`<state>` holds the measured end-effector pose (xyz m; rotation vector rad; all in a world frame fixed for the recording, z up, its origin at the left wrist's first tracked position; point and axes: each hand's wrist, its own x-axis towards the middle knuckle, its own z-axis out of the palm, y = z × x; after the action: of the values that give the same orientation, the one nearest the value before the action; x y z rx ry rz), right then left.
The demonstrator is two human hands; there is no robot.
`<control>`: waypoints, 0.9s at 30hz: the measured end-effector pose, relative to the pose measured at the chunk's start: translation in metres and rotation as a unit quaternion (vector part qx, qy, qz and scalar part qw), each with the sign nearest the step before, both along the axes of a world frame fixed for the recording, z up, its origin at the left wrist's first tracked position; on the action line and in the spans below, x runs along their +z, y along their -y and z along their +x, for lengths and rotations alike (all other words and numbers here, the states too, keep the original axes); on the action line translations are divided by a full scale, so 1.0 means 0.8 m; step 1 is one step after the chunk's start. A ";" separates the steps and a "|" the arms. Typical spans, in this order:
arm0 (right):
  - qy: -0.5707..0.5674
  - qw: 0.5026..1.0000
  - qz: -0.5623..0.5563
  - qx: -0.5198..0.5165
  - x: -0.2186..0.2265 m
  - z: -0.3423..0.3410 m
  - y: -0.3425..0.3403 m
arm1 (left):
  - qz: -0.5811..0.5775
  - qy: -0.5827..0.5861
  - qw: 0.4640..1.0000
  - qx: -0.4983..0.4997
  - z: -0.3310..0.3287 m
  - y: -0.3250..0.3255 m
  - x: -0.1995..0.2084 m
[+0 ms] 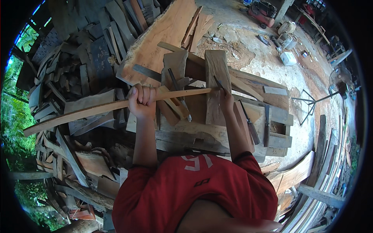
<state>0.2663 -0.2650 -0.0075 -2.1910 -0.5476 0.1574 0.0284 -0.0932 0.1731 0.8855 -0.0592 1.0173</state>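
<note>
Red shirt (194,190); left hand (142,101) clenched round wooden strip (85,115); right hand (226,100) gripping dark tool (218,82) beside strip's end.

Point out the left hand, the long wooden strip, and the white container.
Left hand (142,102), head view: middle of fist.
Wooden strip (93,112), head view: length left of fist.
White container (288,59), head view: body.

Worn pale floor (307,79); fan (340,76); green foliage (18,116) outside

a weathered grey-brown wooden worktop (176,135) is supporting a thick brown wooden block (216,110); a slim dark-handled chisel (253,133) and a long, dark, flat tool (267,126) are lying toward its right end.
</note>
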 end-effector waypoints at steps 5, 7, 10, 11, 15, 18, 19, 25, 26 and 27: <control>-0.029 0.982 0.117 0.147 0.101 -0.059 -0.023 | 0.085 0.051 0.990 -0.102 0.008 -0.004 0.006; 0.074 0.961 0.172 0.205 0.098 -0.061 -0.029 | 0.102 0.066 0.985 -0.121 0.011 -0.003 0.004; 0.168 0.925 0.206 0.273 0.100 -0.058 -0.025 | 0.139 0.111 0.970 -0.164 0.016 -0.007 -0.007; 0.160 0.926 0.188 0.287 0.102 -0.056 -0.023 | 0.157 0.141 0.959 -0.187 0.018 -0.009 -0.008; 0.137 0.928 0.147 0.315 0.110 -0.049 -0.012 | 0.188 0.179 0.941 -0.218 0.032 -0.013 -0.007; 0.078 0.937 0.119 0.319 0.112 -0.046 -0.009 | 0.290 0.158 0.909 -0.255 0.035 -0.019 0.001; 0.117 0.931 0.120 0.325 0.116 -0.048 -0.009 | 0.296 0.160 0.900 -0.276 0.036 -0.022 -0.001; 0.110 0.940 0.175 0.271 0.091 -0.050 -0.019 | 0.250 0.120 0.932 -0.234 0.035 -0.011 0.008; 0.094 0.947 0.178 0.251 0.093 -0.052 -0.022 | 0.204 0.104 0.957 -0.177 0.034 -0.009 0.007; 0.095 0.946 0.178 0.253 0.091 -0.052 -0.026 | 0.204 0.105 0.958 -0.175 0.033 -0.003 0.012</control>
<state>0.2246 -0.2446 0.0655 -1.6876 -1.1505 0.1086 0.0546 -0.0904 0.1827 1.0887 -0.6047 0.7704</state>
